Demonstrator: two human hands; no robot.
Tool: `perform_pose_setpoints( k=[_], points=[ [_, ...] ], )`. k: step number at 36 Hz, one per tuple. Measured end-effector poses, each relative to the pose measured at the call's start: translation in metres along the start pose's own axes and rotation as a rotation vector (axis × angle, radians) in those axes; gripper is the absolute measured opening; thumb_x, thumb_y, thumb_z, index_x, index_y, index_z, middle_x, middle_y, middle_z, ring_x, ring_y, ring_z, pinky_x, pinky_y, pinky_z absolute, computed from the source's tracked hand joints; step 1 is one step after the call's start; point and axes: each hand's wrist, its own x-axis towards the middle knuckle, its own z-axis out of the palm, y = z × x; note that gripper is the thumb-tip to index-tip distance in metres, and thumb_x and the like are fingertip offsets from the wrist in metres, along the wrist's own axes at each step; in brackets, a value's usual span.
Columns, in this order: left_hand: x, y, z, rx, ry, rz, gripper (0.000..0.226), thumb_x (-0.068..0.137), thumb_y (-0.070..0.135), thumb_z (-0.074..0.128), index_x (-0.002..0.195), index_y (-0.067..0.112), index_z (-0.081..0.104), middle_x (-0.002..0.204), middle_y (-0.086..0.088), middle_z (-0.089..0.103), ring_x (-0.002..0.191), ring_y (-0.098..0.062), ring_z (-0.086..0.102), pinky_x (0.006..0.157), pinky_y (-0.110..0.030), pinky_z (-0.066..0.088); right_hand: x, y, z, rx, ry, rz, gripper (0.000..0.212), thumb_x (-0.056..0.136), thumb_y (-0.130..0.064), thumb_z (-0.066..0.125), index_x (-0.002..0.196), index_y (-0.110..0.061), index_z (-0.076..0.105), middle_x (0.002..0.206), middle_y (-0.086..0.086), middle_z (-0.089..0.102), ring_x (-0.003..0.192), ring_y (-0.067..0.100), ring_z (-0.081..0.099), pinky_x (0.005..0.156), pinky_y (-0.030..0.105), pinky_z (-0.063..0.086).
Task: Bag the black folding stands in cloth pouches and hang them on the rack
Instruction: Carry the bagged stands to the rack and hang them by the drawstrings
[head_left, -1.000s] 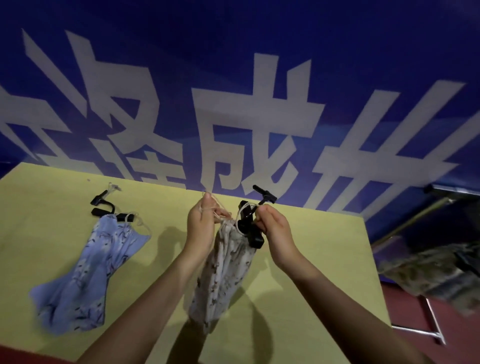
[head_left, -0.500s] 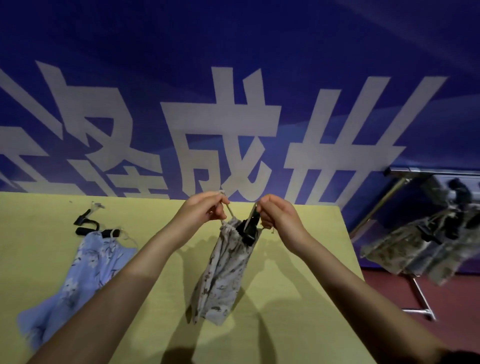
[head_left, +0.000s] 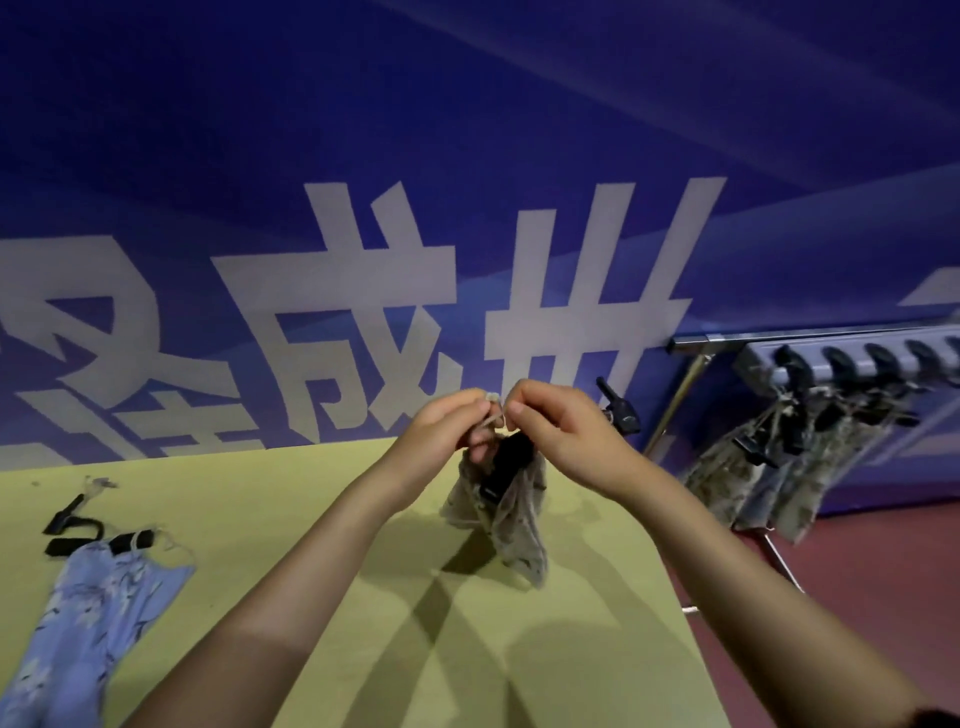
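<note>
Both hands, left (head_left: 447, 423) and right (head_left: 558, 431), are pinching the pouch's (head_left: 506, 514) drawstring (head_left: 491, 418) (limp cloth, stiff stand (head_left: 511, 457) inside); I'd be carrying it by the cord.

We face a deep blue wall (head_left: 467, 130) that fills the upper part of the view, and we take it as our landmark. Large white characters (head_left: 363, 332) run across its lower band, with paler blue diagonal streaks crossing above them. Against the foot of the wall stands a table with a yellow-green top (head_left: 291, 499), its far edge meeting the wall and its right edge running towards us. Soft dark shadows fall across that top. To the right of the table, below the wall, we see a dark red floor (head_left: 857, 571). The light is dim and cool, tinting the wall violet.
</note>
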Motion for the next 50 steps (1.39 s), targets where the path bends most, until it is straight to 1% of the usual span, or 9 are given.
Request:
perform_pose_setpoints(
  k=[12,16,21,25,31,36,41,45,50],
  points=[
    [0.087,0.049,0.136,0.129,-0.047,-0.043,0.042,0.099,0.011,0.043,0.058,0.014,0.048,0.046,0.008,0.029,0.043,-0.009,0.023,0.042,-0.020,0.020,-0.035,0.083,-0.158,-0.243,0.106,-0.184,0.029,0.092,-0.029,0.055,0.068,-0.014,0.057,0.058,-0.007,0.050,0.056,0.007,0.046,0.055,0.021,0.034],
    [0.123,0.050,0.206,-0.120,0.017,-0.012,0.035,0.100,0.011,0.038,0.068,0.007,0.053,0.046,0.007,0.028,0.041,-0.007,0.022,0.042,-0.019,0.022,-0.047,0.124,-0.209,-0.142,0.229,-0.142,0.026,0.090,-0.036,0.054,0.073,-0.017,0.059,0.065,-0.006,0.054,0.062,0.008,0.050,0.060,0.026,0.039],
    [0.156,0.038,0.298,-0.499,0.039,0.002,0.041,0.102,0.021,0.033,0.104,-0.005,0.064,0.069,-0.004,0.064,0.066,-0.016,0.059,0.067,-0.028,0.056,-0.085,0.189,-0.252,-0.130,0.470,-0.102,0.023,0.084,-0.022,0.059,0.104,-0.011,0.062,0.101,-0.002,0.056,0.096,0.017,0.055,0.084,0.030,0.046],
    [0.171,0.032,0.359,-0.647,0.107,0.006,0.040,0.103,0.018,0.031,0.110,-0.006,0.061,0.089,-0.011,0.069,0.090,-0.020,0.065,0.091,-0.031,0.053,-0.134,0.211,-0.267,-0.055,0.729,-0.044,0.012,0.087,-0.016,0.052,0.094,-0.013,0.061,0.091,-0.005,0.051,0.082,0.010,0.052,0.072,0.024,0.043],
    [0.192,0.031,0.416,-0.491,0.013,0.051,0.044,0.103,0.017,0.025,0.124,-0.006,0.057,0.126,-0.013,0.064,0.122,-0.017,0.057,0.101,-0.023,0.045,-0.154,0.235,-0.298,-0.165,0.562,-0.013,0.031,0.085,-0.025,0.054,0.111,-0.012,0.064,0.111,-0.005,0.062,0.107,0.014,0.054,0.093,0.036,0.044],
    [0.211,0.028,0.438,-0.315,-0.005,0.077,0.038,0.103,0.010,0.030,0.131,0.001,0.053,0.134,-0.007,0.059,0.127,-0.010,0.052,0.112,-0.027,0.036,-0.149,0.247,-0.320,-0.235,0.466,0.071,0.016,0.086,-0.036,0.054,0.079,-0.022,0.058,0.086,-0.010,0.057,0.095,0.015,0.053,0.088,0.048,0.043],
    [0.222,0.023,0.439,-0.049,0.007,0.143,0.034,0.102,0.005,0.036,0.119,0.019,0.063,0.129,0.006,0.063,0.126,-0.003,0.051,0.109,-0.019,0.037,-0.153,0.249,-0.325,0.011,0.475,0.116,0.035,0.091,-0.038,0.045,0.069,-0.014,0.056,0.076,-0.002,0.057,0.083,0.014,0.054,0.080,0.041,0.044],
    [0.221,0.011,0.437,0.056,0.086,0.124,0.030,0.099,0.004,0.045,0.108,0.021,0.067,0.112,0.008,0.068,0.104,0.007,0.060,0.093,-0.013,0.045,-0.159,0.243,-0.332,0.181,0.430,0.144,0.034,0.095,-0.039,0.040,0.066,-0.022,0.044,0.065,-0.009,0.044,0.064,0.007,0.042,0.063,0.034,0.035],
    [0.216,-0.014,0.439,0.081,0.098,0.021,0.017,0.095,0.006,0.054,0.092,0.017,0.066,0.085,0.003,0.067,0.081,-0.006,0.062,0.073,-0.016,0.047,-0.174,0.242,-0.334,0.206,0.309,0.162,0.032,0.098,-0.037,0.039,0.069,-0.022,0.043,0.065,-0.010,0.043,0.062,0.006,0.042,0.062,0.034,0.036]
  ],
)
